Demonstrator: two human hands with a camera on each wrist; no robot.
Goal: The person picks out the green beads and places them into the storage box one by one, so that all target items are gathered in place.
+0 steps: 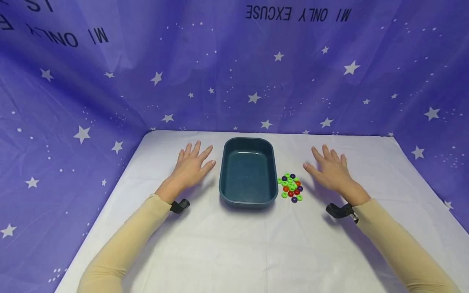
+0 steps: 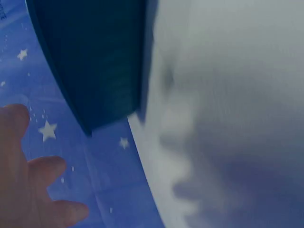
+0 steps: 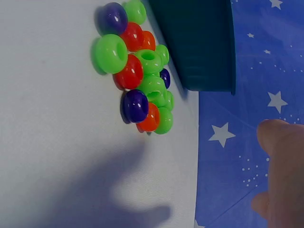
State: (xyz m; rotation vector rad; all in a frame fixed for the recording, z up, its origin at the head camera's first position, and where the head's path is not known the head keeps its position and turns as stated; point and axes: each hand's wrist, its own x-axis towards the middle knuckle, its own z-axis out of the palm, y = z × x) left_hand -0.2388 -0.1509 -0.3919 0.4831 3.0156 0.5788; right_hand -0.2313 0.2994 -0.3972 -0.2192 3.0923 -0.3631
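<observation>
A dark teal rectangular bin (image 1: 248,197) stands on the white cloth, with nothing inside it. To its right lies a small heap of beads (image 1: 291,185) in green, red, orange and purple; the right wrist view shows holes through some green beads (image 3: 111,53). My left hand (image 1: 190,169) is left of the bin, palm down, fingers spread and holding nothing. On the other side, my right hand (image 1: 331,171) is held to the right of the beads, its fingers spread too and nothing in them. Shadows of both hands fall on the cloth.
A white cloth (image 1: 220,248) covers the table. Purple fabric with white stars (image 1: 227,81) hangs behind it and along both sides. Each wrist carries a small black camera mount, one at the left (image 1: 179,206) and one at the right (image 1: 340,211).
</observation>
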